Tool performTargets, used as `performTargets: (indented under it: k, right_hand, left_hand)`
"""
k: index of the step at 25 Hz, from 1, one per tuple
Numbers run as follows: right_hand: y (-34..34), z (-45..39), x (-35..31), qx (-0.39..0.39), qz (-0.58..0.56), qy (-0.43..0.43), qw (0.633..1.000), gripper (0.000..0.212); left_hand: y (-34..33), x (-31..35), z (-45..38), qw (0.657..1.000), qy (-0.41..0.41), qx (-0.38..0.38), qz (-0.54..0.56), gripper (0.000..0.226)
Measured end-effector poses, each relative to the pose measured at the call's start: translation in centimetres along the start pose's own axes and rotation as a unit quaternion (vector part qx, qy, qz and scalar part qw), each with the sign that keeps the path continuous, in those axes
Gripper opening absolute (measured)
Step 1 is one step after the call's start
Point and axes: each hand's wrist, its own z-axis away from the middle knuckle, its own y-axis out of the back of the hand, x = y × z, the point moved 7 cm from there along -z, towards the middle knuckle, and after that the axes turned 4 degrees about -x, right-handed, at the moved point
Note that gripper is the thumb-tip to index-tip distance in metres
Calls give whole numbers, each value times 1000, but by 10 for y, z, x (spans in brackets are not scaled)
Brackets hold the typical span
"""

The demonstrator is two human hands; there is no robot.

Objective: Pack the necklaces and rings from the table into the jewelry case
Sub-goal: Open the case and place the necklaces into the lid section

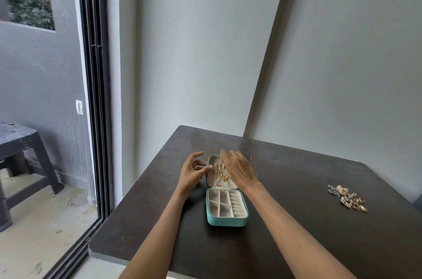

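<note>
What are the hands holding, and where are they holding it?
The left hand touches the left rim of the jewelry case lid. The right hand reaches over the gold necklaces; its grip cannot be told.

left hand (193,172) curled; right hand (237,170) reaching down

The open case (226,201) lies mid-tabletop (296,221), its lid toward twelve o'clock with necklaces (221,172) in it. The left hand (194,172) is at the lid's nine o'clock edge; the right hand (237,170) is over the lid. The rings (349,197) lie well apart at three o'clock.
</note>
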Motion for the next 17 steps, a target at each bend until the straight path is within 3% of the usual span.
performTargets:
  k: [6,13,17]
  right_hand:
    - [-1,3,14,-14,-50,-43,998,49]
    - [3,12,17,27,-125,-142,982,24]
    - [3,11,19,5,-134,-155,979,25]
  left_hand:
    - [-1,4,2,1000,2,-2,7,50]
    - [-2,9,5,1000,-1,-4,17,51]
    - [-1,9,6,1000,-3,-4,23,51]
